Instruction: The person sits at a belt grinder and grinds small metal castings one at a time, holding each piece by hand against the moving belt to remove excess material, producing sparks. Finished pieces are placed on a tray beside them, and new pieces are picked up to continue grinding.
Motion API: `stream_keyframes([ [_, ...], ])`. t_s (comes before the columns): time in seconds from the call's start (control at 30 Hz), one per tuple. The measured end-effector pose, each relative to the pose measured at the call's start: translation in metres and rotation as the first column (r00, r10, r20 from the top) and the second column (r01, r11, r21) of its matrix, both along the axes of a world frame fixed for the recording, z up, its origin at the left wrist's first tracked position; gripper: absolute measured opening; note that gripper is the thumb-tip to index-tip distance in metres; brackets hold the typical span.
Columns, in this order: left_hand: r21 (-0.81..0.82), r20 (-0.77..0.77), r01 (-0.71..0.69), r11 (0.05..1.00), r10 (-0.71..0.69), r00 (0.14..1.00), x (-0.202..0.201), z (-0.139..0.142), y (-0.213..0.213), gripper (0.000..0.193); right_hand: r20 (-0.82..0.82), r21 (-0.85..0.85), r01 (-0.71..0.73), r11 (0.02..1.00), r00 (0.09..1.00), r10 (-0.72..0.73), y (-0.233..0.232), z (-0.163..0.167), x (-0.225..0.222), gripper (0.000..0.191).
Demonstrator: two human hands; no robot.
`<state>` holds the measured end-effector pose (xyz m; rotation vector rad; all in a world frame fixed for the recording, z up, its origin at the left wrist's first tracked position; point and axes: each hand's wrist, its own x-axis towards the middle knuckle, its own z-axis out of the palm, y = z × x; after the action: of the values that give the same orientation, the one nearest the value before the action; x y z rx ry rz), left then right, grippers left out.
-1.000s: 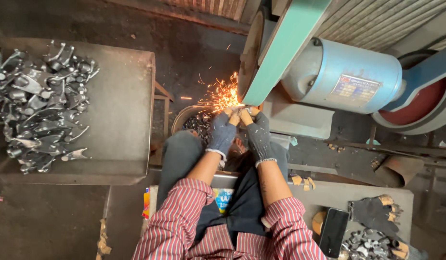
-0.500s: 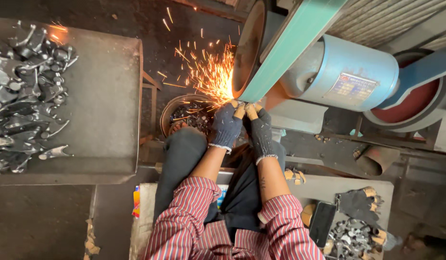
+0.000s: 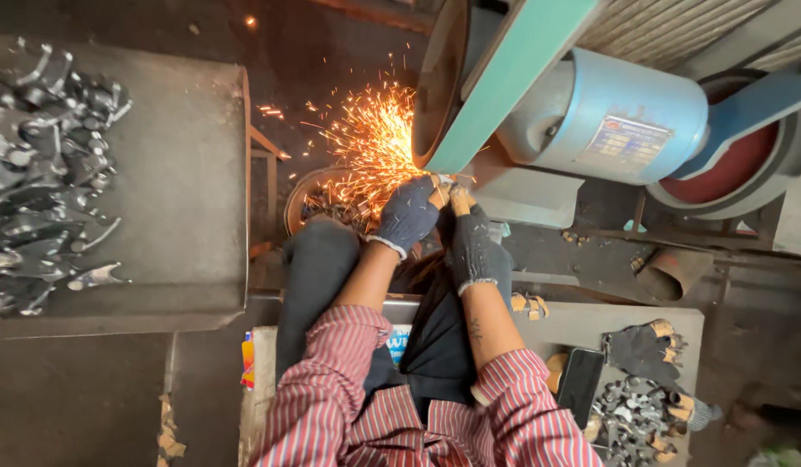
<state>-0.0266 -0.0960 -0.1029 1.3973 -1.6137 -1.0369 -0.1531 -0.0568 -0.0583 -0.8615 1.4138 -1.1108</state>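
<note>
Metal workpiece (image 3: 441,185), small and mostly hidden by gloved fingers, is pressed against the green sanding belt (image 3: 504,78) where it rounds the dark wheel (image 3: 437,82), and orange sparks (image 3: 370,147) fan out to the left. The left hand (image 3: 409,214), in a dark knitted glove, has its grip closed on the piece from the left side; the right hand (image 3: 470,242), gloved the same way, is clamped on it from just beside, the fingertips of both hands touching at the belt. Striped red-and-white sleeves (image 3: 331,389) are rolled up above bare forearms, and a dark apron (image 3: 435,337) hangs between them. A pale blue motor (image 3: 608,117) sits right of the belt, with a red disc (image 3: 729,164) beyond it. Below the sparks, near the person's knee, stands a round pan (image 3: 318,203) holding dark pieces. On the left, a grey table (image 3: 184,173) carries a heap of grey metal parts (image 3: 37,173). At lower right, a second table (image 3: 608,320) bears a spare glove (image 3: 647,350), a black phone (image 3: 580,387) and a smaller pile of shiny parts (image 3: 634,415).
</note>
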Motion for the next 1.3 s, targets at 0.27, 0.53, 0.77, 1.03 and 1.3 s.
stream_keyframes([
  [0.27, 0.098, 0.446, 0.266, 0.959, -0.281, 0.85, 0.038, 0.064, 0.052, 0.047, -0.423, 0.194, -0.156, 0.969, 0.878, 0.226, 0.045, 0.045, 0.012, 0.044],
  [0.53, 0.082, -0.733, 0.593, 0.801, -0.355, 0.58, 0.044, 0.069, 0.038, 0.047, -0.007, -0.062, -0.368, 0.928, 0.93, 0.368, 0.041, 0.047, -0.023, 0.057],
  [0.77, 0.347, -0.915, 0.549, 0.761, 0.144, 0.378, 0.019, -0.008, -0.008, 0.034, 0.351, -0.134, -0.212, 0.968, 0.904, 0.246, -0.014, -0.042, 0.016, 0.037],
  [1.03, -0.158, -0.375, 0.486, 0.86, -0.508, 0.776, 0.048, 0.035, 0.015, 0.07, 0.034, -0.296, -0.332, 0.896, 0.933, 0.357, 0.011, 0.048, -0.001, 0.053],
  [1.3, -0.068, -0.243, 0.154, 0.986, -0.166, 0.956, 0.035, 0.114, 0.088, 0.087, -0.309, 0.054, -0.338, 0.939, 0.889, 0.338, 0.066, 0.088, 0.003, 0.044],
])
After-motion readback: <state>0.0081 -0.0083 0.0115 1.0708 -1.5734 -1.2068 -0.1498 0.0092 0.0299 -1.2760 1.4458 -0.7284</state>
